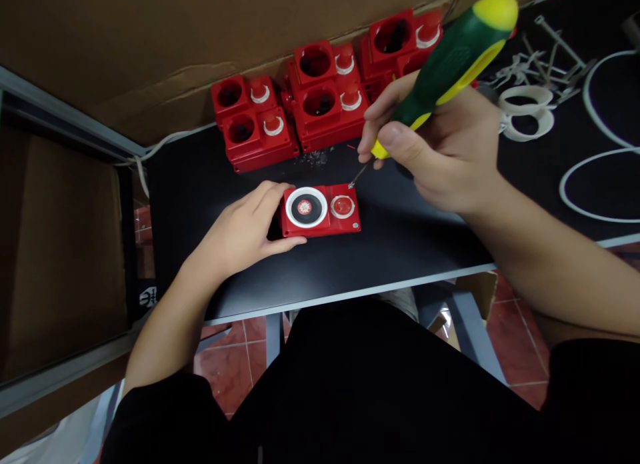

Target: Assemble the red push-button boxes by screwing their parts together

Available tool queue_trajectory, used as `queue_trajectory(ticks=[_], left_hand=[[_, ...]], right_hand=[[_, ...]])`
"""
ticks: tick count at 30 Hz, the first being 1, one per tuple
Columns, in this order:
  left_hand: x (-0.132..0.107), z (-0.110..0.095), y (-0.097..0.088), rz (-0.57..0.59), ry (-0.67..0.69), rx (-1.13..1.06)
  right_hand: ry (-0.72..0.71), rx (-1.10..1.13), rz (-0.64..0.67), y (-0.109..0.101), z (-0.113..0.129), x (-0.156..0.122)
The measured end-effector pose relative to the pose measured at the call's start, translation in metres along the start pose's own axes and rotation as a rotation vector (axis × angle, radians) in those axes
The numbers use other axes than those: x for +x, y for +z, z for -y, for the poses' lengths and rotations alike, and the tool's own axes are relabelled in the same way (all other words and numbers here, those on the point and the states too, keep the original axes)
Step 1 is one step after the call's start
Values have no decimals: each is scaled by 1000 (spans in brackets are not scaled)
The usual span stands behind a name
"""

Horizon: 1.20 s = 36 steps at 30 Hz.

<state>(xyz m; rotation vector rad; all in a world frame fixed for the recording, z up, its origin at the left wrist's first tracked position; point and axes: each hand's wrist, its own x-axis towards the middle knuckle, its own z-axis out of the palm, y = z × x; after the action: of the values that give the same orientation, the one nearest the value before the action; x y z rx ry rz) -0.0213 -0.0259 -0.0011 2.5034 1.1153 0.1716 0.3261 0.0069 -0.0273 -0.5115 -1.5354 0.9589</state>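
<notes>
A red alarm unit [329, 228] lies flat on the black table, bearing a white ring with a dark speaker disc [317, 217] and a smaller red lens in a white rim [343, 206]. My left hand [245, 224] grips its left end, thumb along the near edge and fingers at the far edge. In my right hand [440, 147] is a green and yellow screwdriver [445, 64], tilted, its handle up to the right. The screwdriver's tip meets the unit's far right corner, where a screw seems to sit. Another screw [355, 225] shows at the near right corner.
Red housings [260, 134], [327, 107] stand in stacks along the cardboard at the back. Behind my right hand are more red housings [387, 41]. White rings [527, 111], white cable loops [600, 184] and thin metal pieces lie at the right. Small debris [315, 159] is scattered mid-table.
</notes>
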Motion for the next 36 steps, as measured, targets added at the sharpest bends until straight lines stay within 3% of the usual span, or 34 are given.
queue_trajectory(ticks=[6, 12, 18, 25, 31, 36], left_hand=[[0, 0, 0, -9, 13, 3], [0, 1, 1, -18, 24, 0], [-1, 1, 1, -18, 25, -6], [-1, 1, 0, -9, 13, 4], [0, 0, 0, -11, 24, -9], [0, -1, -1, -3, 7, -16]], right_hand=[[-25, 4, -19, 1, -3, 0], [101, -49, -20, 0, 0, -1], [51, -10, -46, 4, 1, 0], [149, -42, -39, 3, 3, -1], [-33, -134, -103, 5, 3, 1], [-42, -379, -50, -3, 12, 4]])
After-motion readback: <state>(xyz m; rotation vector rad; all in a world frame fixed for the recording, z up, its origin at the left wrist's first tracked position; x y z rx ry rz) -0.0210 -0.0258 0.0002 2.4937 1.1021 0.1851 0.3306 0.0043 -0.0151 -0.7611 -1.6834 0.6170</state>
